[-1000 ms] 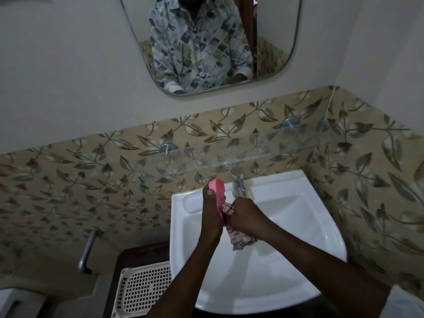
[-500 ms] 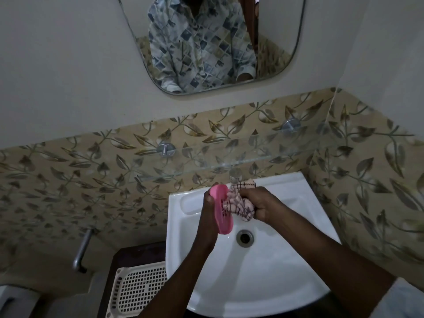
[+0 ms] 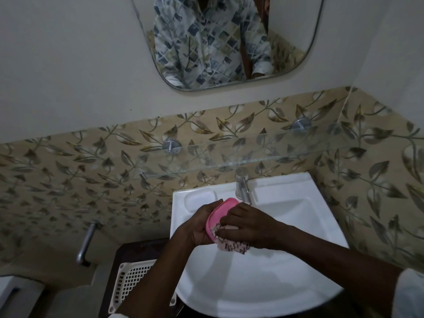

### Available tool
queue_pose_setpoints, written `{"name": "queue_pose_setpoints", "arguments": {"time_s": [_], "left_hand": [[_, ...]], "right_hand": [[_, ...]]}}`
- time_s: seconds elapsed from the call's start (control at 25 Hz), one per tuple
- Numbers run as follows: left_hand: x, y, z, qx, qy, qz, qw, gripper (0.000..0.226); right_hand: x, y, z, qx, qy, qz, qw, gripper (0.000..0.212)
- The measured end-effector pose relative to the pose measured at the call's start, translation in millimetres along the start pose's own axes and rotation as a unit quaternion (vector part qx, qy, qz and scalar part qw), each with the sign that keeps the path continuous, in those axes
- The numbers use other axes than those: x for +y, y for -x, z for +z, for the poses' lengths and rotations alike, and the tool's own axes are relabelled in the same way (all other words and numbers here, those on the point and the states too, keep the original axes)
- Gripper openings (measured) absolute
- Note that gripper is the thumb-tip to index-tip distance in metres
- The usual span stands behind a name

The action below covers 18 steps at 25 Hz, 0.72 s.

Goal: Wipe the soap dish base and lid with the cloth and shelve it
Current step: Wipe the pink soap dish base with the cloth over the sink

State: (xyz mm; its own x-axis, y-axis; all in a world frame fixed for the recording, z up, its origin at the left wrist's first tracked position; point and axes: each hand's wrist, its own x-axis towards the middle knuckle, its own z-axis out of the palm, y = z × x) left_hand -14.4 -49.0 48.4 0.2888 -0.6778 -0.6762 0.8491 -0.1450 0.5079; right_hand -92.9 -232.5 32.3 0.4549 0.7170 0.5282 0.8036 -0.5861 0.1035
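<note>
Over the white sink [image 3: 298,226], my left hand [image 3: 197,228] holds a pink oval soap dish piece [image 3: 221,208] from the left, its flat face turned towards me. Whether it is the base or the lid I cannot tell. My right hand [image 3: 250,228] lies across the pink piece and presses a pale checked cloth [image 3: 231,245] against its lower part. The cloth bunches out below my fingers. A clear glass shelf [image 3: 229,157] runs along the leaf-patterned wall above the sink.
A chrome tap [image 3: 243,187] stands just behind my hands. Left of the sink, a white perforated basket [image 3: 133,283] rests on a dark stand. A metal handle [image 3: 86,244] sticks out of the left wall. A mirror [image 3: 229,42] hangs above.
My right hand with the cloth has slid from the top of the pink piece down to its lower part. The pink piece has turned from edge-on to face-on.
</note>
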Motion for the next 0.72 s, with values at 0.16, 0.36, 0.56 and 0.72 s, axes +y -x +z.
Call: {"name": "queue_pose_setpoints", "arguments": {"time_s": [0.16, 0.36, 0.56, 0.72], "left_hand": [[7.6, 6.6, -3.4, 0.000, -0.025, -0.023, 0.999, 0.037], [-9.9, 3.7, -9.9, -0.033, 0.033, 0.019, 0.999, 0.058], [-14.3, -15.8, 2.9, 0.073, 0.075, 0.168, 0.980, 0.057], [-23.8, -26.5, 4.8, 0.136, 0.115, 0.234, 0.956, 0.055]], "right_hand": [[-1.5, -16.5, 9.8, 0.009, 0.026, -0.026, 0.999, 0.030], [26.9, -19.0, -11.9, -0.004, 0.037, 0.133, 0.990, 0.023], [-1.9, -38.7, -2.2, -0.104, -0.028, 0.547, 0.831, 0.025], [-18.5, -60.7, 4.3, -0.127, -0.127, 0.659, 0.731, 0.029]]}}
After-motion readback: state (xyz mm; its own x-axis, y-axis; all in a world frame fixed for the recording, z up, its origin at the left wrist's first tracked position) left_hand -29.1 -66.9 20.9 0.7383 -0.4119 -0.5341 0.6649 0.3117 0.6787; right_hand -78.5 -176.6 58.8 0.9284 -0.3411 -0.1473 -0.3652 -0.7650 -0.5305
